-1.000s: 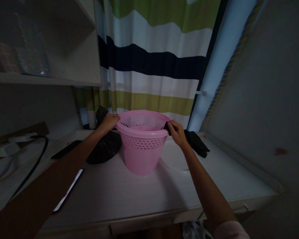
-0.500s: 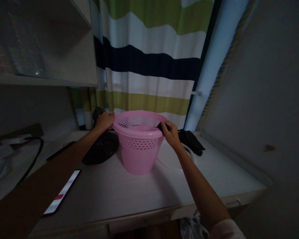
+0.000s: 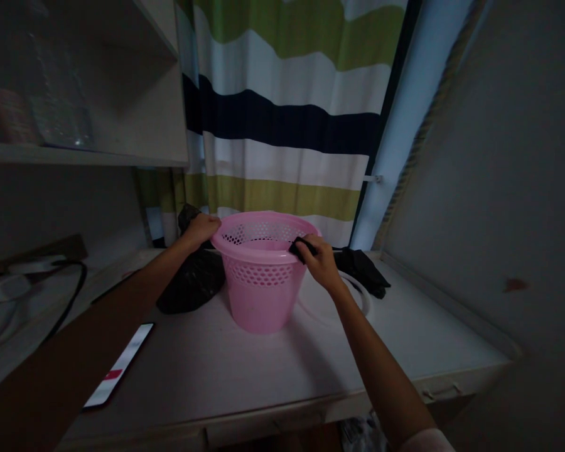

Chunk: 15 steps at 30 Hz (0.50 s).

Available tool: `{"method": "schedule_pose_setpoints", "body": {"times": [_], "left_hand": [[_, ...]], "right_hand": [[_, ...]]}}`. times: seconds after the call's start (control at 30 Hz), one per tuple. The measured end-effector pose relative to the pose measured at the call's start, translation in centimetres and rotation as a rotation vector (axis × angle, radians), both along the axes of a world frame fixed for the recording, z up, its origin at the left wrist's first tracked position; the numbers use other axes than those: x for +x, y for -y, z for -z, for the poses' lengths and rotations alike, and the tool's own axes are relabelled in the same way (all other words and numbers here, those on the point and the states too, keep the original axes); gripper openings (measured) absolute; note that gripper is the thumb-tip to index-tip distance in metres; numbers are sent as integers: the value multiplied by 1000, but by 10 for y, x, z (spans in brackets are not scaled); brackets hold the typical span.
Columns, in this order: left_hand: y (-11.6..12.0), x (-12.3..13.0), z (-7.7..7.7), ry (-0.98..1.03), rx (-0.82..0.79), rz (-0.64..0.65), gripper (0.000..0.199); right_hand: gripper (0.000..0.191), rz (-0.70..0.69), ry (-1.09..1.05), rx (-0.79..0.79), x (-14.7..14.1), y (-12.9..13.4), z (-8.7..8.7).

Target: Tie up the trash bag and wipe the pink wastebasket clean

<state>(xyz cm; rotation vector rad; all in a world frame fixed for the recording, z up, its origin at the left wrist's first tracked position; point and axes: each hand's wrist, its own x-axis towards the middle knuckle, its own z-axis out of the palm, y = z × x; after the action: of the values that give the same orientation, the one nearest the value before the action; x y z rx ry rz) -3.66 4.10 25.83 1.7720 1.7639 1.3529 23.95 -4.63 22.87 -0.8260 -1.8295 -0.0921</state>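
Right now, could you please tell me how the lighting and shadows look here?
Head view: dim overall, with the upper-left shelf murky; head view: a soft shadow lies on the desk beside the pink basket; head view: the phone screen glows.

On my feed the basket (image 3: 262, 301) looks like smooth plastic with a sheen, the bulging bag (image 3: 195, 282) thin, wrinkled, faintly glossy film. The curtain (image 3: 287, 129) is matt cloth, the surface (image 3: 235, 383) smooth. I can't tell whether the right fingers (image 3: 321, 260) grip cloth or plastic.
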Motion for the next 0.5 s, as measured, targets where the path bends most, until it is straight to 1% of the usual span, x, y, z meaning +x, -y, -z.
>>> {"method": "schedule_pose_setpoints", "body": {"times": [0.13,0.27,0.37,0.5], "left_hand": [[-1,0,-1,-52,4,-11,17],[-3,0,1,-99,-6,-30,20],[-2,2,1,-138,-13,-61,21],[0,5,-2,-190,-20,-106,22]], "right_hand": [[29,-90,-52,-49,21,-12,2],[33,-102,-121,-126,34,-27,3],[38,-73,-95,-126,35,-29,1],[40,-18,21,-80,21,-17,-7]]}}
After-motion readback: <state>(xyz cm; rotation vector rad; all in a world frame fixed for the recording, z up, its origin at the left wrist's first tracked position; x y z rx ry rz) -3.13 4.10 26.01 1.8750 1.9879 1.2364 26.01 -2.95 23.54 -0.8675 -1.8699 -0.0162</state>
